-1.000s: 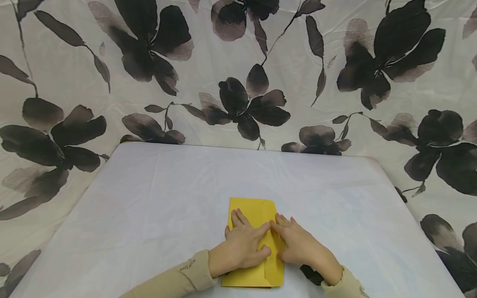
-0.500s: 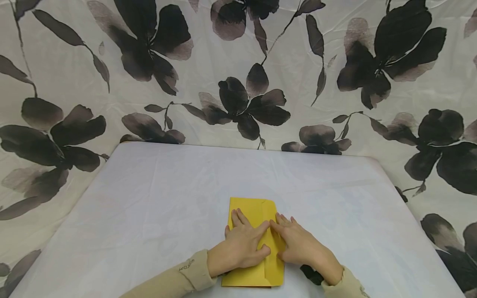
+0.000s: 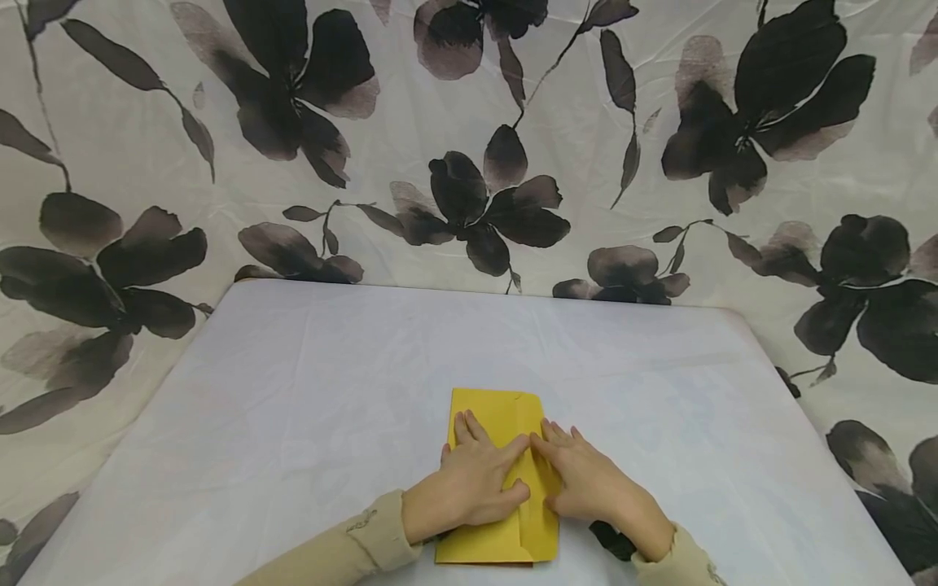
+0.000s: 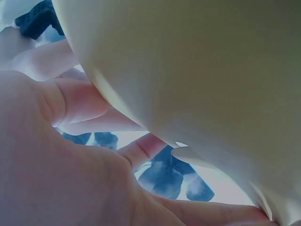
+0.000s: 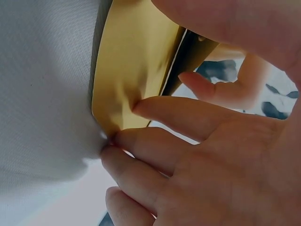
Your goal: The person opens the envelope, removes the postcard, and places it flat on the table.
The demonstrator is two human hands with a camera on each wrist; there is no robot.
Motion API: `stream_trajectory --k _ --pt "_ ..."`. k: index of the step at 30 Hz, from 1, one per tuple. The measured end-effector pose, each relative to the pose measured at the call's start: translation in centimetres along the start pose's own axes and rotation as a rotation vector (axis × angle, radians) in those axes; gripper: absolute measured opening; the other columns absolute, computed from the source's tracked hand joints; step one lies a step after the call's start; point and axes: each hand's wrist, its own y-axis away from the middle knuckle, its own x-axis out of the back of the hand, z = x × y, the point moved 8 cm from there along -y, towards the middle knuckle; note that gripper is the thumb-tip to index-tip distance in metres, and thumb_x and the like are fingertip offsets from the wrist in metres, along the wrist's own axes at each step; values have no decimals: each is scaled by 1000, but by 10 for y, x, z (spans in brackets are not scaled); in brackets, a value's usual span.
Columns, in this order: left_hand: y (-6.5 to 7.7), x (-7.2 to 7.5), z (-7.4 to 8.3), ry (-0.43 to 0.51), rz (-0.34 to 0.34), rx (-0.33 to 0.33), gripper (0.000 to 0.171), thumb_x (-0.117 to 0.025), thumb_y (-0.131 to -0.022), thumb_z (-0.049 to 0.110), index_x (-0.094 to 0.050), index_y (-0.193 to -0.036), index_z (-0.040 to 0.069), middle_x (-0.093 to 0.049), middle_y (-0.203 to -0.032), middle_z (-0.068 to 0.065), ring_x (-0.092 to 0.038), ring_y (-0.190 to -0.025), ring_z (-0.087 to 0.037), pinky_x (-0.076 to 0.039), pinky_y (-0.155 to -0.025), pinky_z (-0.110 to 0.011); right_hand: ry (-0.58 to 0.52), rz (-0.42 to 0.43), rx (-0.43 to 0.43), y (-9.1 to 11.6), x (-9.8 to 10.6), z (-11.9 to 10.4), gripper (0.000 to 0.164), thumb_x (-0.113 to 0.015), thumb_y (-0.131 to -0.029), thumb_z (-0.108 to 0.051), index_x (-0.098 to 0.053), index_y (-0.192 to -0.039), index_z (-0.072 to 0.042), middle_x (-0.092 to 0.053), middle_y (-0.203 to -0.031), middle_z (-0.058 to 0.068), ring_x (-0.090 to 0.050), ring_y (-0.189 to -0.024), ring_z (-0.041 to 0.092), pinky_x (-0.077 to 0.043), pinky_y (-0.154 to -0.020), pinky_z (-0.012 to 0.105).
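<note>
A folded yellow paper (image 3: 479, 547) lies lengthwise on the white-covered table near its front, with a raised narrow flap along its right side. My left hand (image 3: 476, 487) rests across its middle, fingers spread and fairly straight. At the right edge, my right hand (image 3: 592, 480) touches the flap with its fingertips, the thumb lower down. The two index fingertips nearly meet on the fold line. In the right wrist view, the index fingertip presses the paper (image 5: 124, 61) while other fingertips lie along its edge. The paper (image 4: 188, 70) fills most of the left wrist view, over the fingers.
The white table cover (image 3: 352, 366) stretches out behind and to both sides of the paper. Behind it hangs a pale cloth (image 3: 410, 114) printed with dark flowers. A black device (image 3: 612, 540) sits under the right wrist.
Hardly anything differs; the left sleeve and wrist have shifted very slightly to the left. The paper and right hand stay put.
</note>
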Motion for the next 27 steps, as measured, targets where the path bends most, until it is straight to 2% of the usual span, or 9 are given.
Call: stream_trajectory --k 6,11,18,27 --pt "-1 -1 -2 9 -13 -19 60 -46 -93 43 -42 -151 28 -23 -140 -53 -19 -132 -68 -48 -84 -67 -9 -4 -5 1 0 1 73 -74 -75 -4 -48 -142 8 -31 -153 31 -26 -145 41 -18 -115 59" --pt "-2 0 -3 -1 -5 -30 60 -48 -92 44 -44 -149 25 -26 -139 -53 -22 -131 -69 -50 -82 -66 -16 -6 -13 2 -2 1 75 -75 -76 -4 -46 -143 7 -30 -153 31 -25 -145 41 -18 -115 58" --pt "-2 3 -3 -3 13 -57 53 -51 -90 41 -44 -140 25 -31 -134 -54 -25 -127 -71 -51 -77 -65 -24 -34 1 0 -5 0 81 -73 -76 -2 -42 -150 -4 -23 -155 33 -21 -146 43 -16 -115 61" --pt "0 3 -2 -34 21 -80 54 -54 -91 45 -47 -138 22 -36 -133 -53 -27 -125 -72 -52 -75 -65 27 -48 52 2 -7 -5 70 -67 -76 -2 -52 -144 -7 -19 -153 39 -18 -145 49 -18 -113 63"
